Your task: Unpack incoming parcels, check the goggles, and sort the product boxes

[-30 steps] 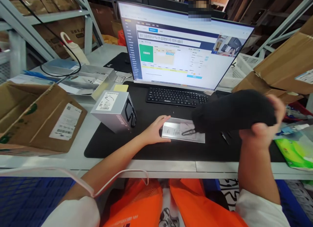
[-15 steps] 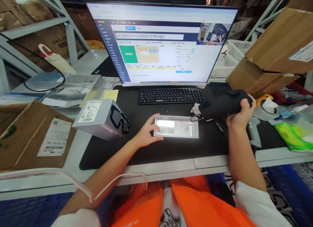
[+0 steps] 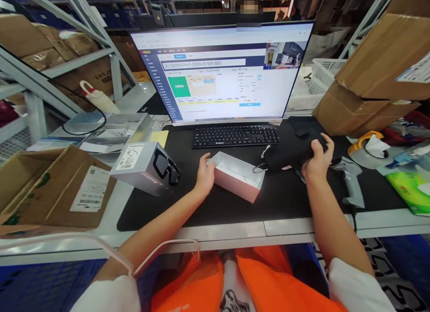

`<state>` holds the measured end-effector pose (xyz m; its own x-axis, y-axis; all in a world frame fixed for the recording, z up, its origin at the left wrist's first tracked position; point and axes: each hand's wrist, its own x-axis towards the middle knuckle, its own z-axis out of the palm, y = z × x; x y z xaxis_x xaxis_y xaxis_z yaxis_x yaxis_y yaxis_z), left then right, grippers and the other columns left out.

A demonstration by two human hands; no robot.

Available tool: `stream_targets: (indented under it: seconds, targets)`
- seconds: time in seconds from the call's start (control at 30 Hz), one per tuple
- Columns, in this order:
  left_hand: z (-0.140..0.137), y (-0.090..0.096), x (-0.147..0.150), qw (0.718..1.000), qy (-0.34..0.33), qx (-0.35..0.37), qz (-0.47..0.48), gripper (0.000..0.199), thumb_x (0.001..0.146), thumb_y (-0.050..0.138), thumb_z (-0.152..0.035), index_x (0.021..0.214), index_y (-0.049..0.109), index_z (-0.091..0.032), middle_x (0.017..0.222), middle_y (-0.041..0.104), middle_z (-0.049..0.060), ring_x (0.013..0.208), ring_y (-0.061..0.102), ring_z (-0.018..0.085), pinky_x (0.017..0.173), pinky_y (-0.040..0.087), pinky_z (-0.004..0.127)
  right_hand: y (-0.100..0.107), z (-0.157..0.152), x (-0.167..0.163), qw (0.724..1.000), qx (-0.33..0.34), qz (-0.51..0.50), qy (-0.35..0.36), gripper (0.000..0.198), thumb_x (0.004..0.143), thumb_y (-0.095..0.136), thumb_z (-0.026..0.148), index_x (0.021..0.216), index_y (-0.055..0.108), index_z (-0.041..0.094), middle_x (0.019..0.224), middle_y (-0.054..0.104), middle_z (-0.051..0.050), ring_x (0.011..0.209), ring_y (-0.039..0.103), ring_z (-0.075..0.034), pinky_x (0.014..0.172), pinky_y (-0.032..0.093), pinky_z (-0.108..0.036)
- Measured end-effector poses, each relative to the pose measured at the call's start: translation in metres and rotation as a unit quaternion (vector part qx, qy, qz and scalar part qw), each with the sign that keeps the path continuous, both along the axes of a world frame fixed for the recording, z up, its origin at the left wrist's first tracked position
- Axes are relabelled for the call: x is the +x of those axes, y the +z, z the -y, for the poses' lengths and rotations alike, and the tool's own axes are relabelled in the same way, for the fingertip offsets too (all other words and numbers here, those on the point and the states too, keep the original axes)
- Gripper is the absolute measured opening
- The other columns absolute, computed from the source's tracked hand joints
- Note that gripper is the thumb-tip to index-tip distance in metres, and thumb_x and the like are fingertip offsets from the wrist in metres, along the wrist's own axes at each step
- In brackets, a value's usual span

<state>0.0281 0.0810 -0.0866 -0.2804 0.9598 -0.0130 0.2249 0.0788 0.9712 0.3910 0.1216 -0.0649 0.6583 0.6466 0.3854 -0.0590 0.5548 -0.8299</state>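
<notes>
**A:** ok so what just changed here?

**B:** The open box (image 3: 235, 185), mostly. Half a second ago it sits pretty square with its inside facing up. Now it's skewed, right end swung toward the person, and the pinkish near wall shows. The left hand (image 3: 204, 175) has its fingers pinched on the left end, same end as before.

**A:** And the other hand?

**B:** Right hand (image 3: 318, 160) has its fingers wrapped round the far end of the black case (image 3: 285, 153). A second ago that's up high and blurry; now it's low over the black mat (image 3: 215, 213), just right of the box. Can't tell if it's resting there, black on black lol. The metal clip (image 3: 259, 168) on it overlaps the box's right end in view, no idea if they touch.

**A:** So what's that mean for the job?

**B:** My read: case and box are being handled separately, one per hand, neither let go. There's something pale in the box bottom, too unclear to name.

**A:** Anything else close?

**B:** Grey box with goggles printed on it (image 3: 148, 173) to the left, keyboard (image 3: 235, 136) behind, scanner (image 3: 351, 184) on the right, now in full view.
</notes>
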Motion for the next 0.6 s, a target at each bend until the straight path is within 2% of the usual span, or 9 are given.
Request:
stream_targets:
  seconds: [0.1, 0.27, 0.33, 0.43, 0.5, 0.6]
  targets:
    - [-0.007, 0.016, -0.001, 0.997, -0.024, -0.073, -0.012, 0.048, 0.08, 0.051, -0.027, 0.125, 0.065, -0.017, 0.117, 0.072, 0.009, 0.108, 0.068, 0.028, 0.093, 0.055, 0.04, -0.002, 0.0, -0.004, 1.0, -0.014, 0.016, 0.007, 0.054, 0.073, 0.08, 0.043, 0.119, 0.061, 0.023, 0.109, 0.064, -0.001, 0.1, 0.066, -0.019, 0.102, 0.051, -0.042]
    - [-0.031, 0.045, -0.009, 0.967, -0.18, -0.145, -0.111, 0.043, 0.061, 0.056, -0.008, 0.096, 0.081, -0.014, 0.086, 0.077, 0.005, 0.085, 0.071, 0.025, 0.075, 0.054, 0.031, -0.008, -0.001, -0.005, 0.998, -0.048, 0.049, 0.005, 0.058, 0.073, 0.08, 0.046, 0.123, 0.061, 0.023, 0.111, 0.063, -0.002, 0.1, 0.065, -0.02, 0.101, 0.051, -0.043]
    - [-0.041, 0.057, -0.005, 0.946, -0.232, -0.126, -0.189, 0.045, 0.06, 0.055, -0.004, 0.093, 0.083, -0.016, 0.086, 0.078, 0.004, 0.083, 0.071, 0.025, 0.072, 0.053, 0.029, -0.01, -0.002, -0.004, 0.995, -0.06, 0.075, -0.01, 0.059, 0.074, 0.078, 0.05, 0.123, 0.061, 0.024, 0.113, 0.062, -0.002, 0.103, 0.064, -0.021, 0.1, 0.052, -0.044]
    - [-0.058, 0.076, 0.013, 0.904, -0.301, -0.046, -0.299, 0.044, 0.063, 0.055, -0.001, 0.091, 0.085, -0.017, 0.092, 0.08, 0.003, 0.087, 0.072, 0.022, 0.075, 0.053, 0.026, -0.01, -0.002, -0.004, 0.993, -0.059, 0.1, -0.025, 0.059, 0.075, 0.077, 0.053, 0.124, 0.061, 0.023, 0.116, 0.061, -0.003, 0.106, 0.063, -0.022, 0.099, 0.052, -0.043]
    - [-0.071, 0.086, 0.033, 0.866, -0.344, -0.01, -0.363, 0.041, 0.066, 0.055, -0.001, 0.089, 0.085, -0.019, 0.091, 0.08, 0.003, 0.085, 0.072, 0.02, 0.076, 0.053, 0.025, -0.008, -0.002, -0.005, 0.994, -0.056, 0.093, -0.02, 0.06, 0.073, 0.078, 0.051, 0.123, 0.062, 0.022, 0.113, 0.061, -0.003, 0.104, 0.063, -0.021, 0.099, 0.051, -0.041]
    - [-0.085, 0.095, 0.068, 0.806, -0.412, 0.005, -0.426, 0.036, 0.062, 0.061, -0.002, 0.081, 0.084, -0.021, 0.082, 0.079, 0.003, 0.082, 0.071, 0.022, 0.075, 0.053, 0.025, -0.005, 0.0, -0.009, 0.995, -0.063, 0.073, -0.018, 0.059, 0.072, 0.08, 0.048, 0.121, 0.062, 0.021, 0.109, 0.062, -0.002, 0.1, 0.063, -0.02, 0.098, 0.05, -0.039]
